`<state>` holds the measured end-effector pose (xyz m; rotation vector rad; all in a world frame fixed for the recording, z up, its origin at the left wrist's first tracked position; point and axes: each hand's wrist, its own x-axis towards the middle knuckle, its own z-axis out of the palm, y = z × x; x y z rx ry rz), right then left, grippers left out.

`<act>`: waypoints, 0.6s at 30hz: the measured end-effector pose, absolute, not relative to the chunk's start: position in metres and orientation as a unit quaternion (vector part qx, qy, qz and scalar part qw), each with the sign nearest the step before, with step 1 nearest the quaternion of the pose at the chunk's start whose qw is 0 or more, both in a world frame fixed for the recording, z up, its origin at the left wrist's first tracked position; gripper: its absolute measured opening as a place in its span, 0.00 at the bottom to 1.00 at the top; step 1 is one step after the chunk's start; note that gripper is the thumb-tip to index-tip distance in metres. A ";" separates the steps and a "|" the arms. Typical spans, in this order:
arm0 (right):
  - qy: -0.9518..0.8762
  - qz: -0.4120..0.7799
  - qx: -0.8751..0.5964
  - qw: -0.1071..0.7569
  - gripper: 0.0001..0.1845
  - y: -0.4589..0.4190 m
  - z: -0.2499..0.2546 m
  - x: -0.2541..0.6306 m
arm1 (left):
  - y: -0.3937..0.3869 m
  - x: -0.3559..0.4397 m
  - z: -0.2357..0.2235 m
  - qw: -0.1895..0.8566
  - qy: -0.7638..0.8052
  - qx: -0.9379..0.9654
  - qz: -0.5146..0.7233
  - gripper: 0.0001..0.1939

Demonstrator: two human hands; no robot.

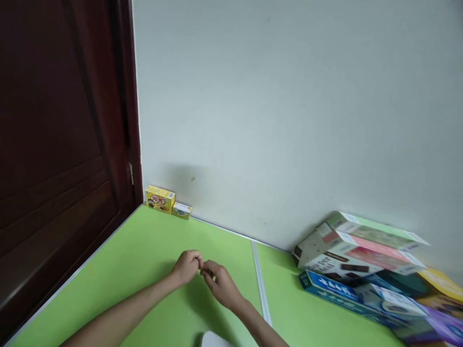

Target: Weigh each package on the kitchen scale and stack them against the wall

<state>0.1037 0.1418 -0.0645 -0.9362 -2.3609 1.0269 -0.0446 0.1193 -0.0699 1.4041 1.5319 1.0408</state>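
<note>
Above the green tabletop [155, 260], my left hand [188, 266] is curled closed, its fingertips turned toward the right. Facing it, my right hand [221, 285] has its thumb and forefinger bent together in a pinch. The fingers of both hands meet or nearly meet. Anything between them is too small or hidden to make out. Below my hands, at the bottom edge of the view, the rounded corner of a white object [214, 340] shows; most of it is out of view.
Against the wall at the back left stand a yellow box [160, 199] and a smaller box [182, 210]. Several cartons pile up at the right, among them a white-and-pink box [358, 258] and a blue box [331, 287]. A pale strip [261, 284] crosses the tabletop. A dark door [54, 144] borders the left.
</note>
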 end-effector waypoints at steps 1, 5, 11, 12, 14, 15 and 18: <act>-0.839 0.380 -0.335 0.199 0.11 0.145 -0.067 0.096 | 0.122 -0.051 -0.074 0.398 0.608 0.548 0.414 0.09; -0.820 0.414 -0.339 0.202 0.09 0.162 -0.081 0.066 | 0.136 -0.073 -0.092 0.396 0.624 0.523 0.424 0.10; -0.833 0.379 -0.347 0.204 0.10 0.199 -0.101 0.028 | 0.166 -0.103 -0.107 0.374 0.662 0.496 0.419 0.11; -0.835 0.370 -0.351 0.206 0.10 0.206 -0.104 0.022 | 0.172 -0.107 -0.108 0.368 0.670 0.494 0.415 0.11; -0.833 0.351 -0.367 0.218 0.12 0.221 -0.108 0.012 | 0.186 -0.116 -0.106 0.350 0.689 0.488 0.405 0.13; -0.832 0.337 -0.378 0.228 0.14 0.230 -0.110 0.008 | 0.193 -0.119 -0.105 0.339 0.699 0.486 0.400 0.15; -0.825 0.290 -0.409 0.260 0.25 0.255 -0.111 -0.006 | 0.216 -0.130 -0.099 0.304 0.731 0.483 0.375 0.26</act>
